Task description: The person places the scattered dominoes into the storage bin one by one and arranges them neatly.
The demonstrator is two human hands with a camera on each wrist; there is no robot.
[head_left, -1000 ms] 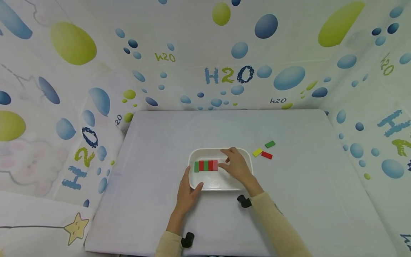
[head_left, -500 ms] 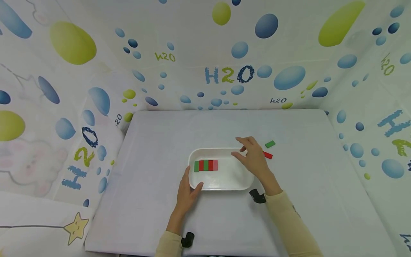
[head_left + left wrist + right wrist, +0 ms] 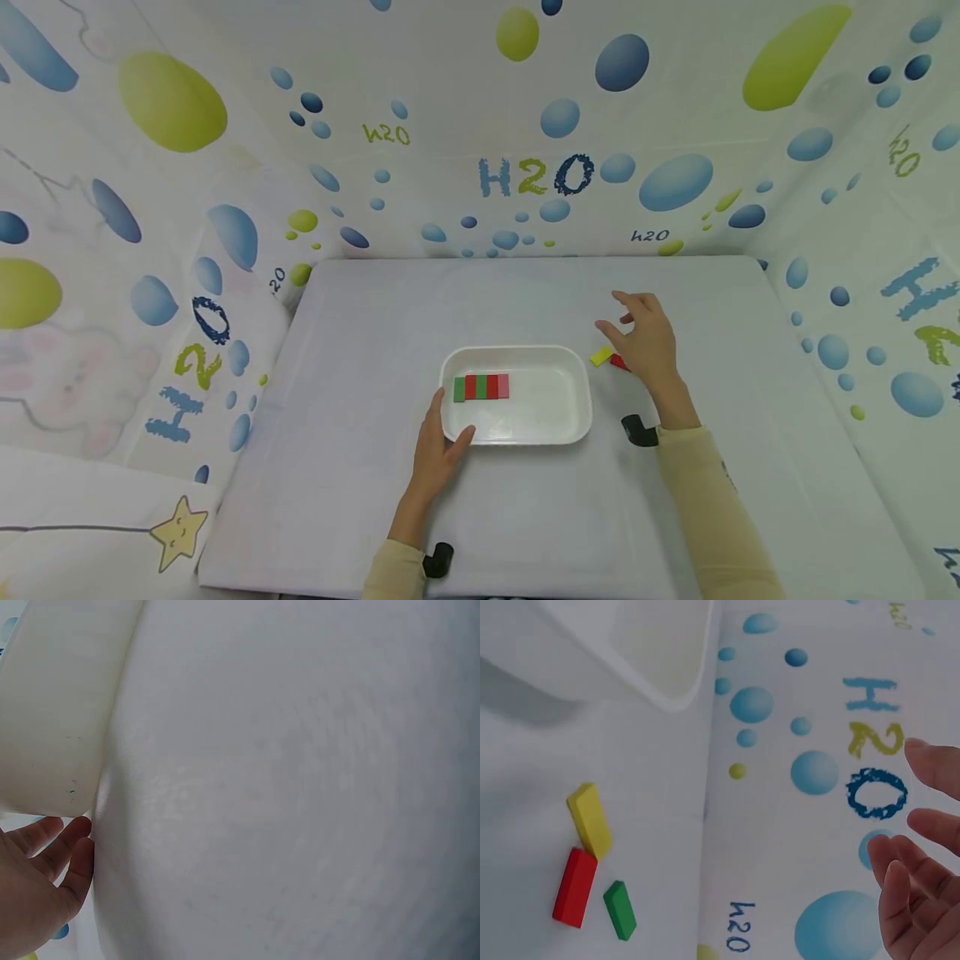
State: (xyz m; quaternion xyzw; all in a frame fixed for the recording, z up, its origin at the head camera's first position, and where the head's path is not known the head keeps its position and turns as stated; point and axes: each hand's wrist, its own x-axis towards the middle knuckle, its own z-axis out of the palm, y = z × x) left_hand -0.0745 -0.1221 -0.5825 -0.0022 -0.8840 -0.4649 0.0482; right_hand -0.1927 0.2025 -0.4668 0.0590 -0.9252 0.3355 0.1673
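Observation:
My left hand (image 3: pixel 437 450) holds the near left corner of a white tray (image 3: pixel 551 417), fingers along its outer wall and thumb over the rim. In the left wrist view, fingertips touch the end of the tray (image 3: pixel 56 720). Inside the tray, several small green, red and pink blocks (image 3: pixel 482 387) form a row at the left. My right hand (image 3: pixel 647 343) hovers beyond the tray's right side, thumb and forefinger apart with nothing between them. Near it lie a yellow block (image 3: pixel 591 821), a red block (image 3: pixel 574 888) and a green block (image 3: pixel 620 910); the hand hides the green one in the head view.
A white cloth covers the table (image 3: pixel 360 350). Patterned sheets (image 3: pixel 450 100) with blue and green dots rise behind and at both sides. Black camera mounts (image 3: pixel 640 431) sit at both wrists.
My right hand has moved from over the tray, beside the row's right end, rightward and away toward the loose blocks. My left hand and the row have stayed put.

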